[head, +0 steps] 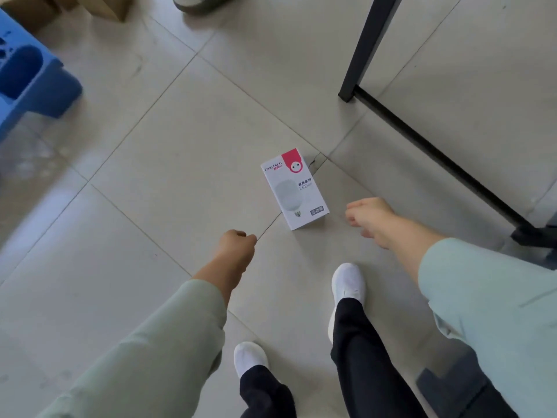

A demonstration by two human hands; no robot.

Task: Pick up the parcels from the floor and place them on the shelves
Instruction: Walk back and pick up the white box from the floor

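Box (294, 190) lies lengthwise just left of the empty, loosely curled right hand (369, 218); the fisted, empty left hand (238, 245) is farther.

The floor (150, 131) is laid with large pale grey tiles divided by thin dark grout lines. A blue plastic stool (33, 82) is set at the left edge, brown cardboard (111, 7) is seen beyond it, and a black metal frame (369, 40) is stood at the right

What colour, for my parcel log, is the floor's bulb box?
The bulb box is white with a red corner tab; head view.
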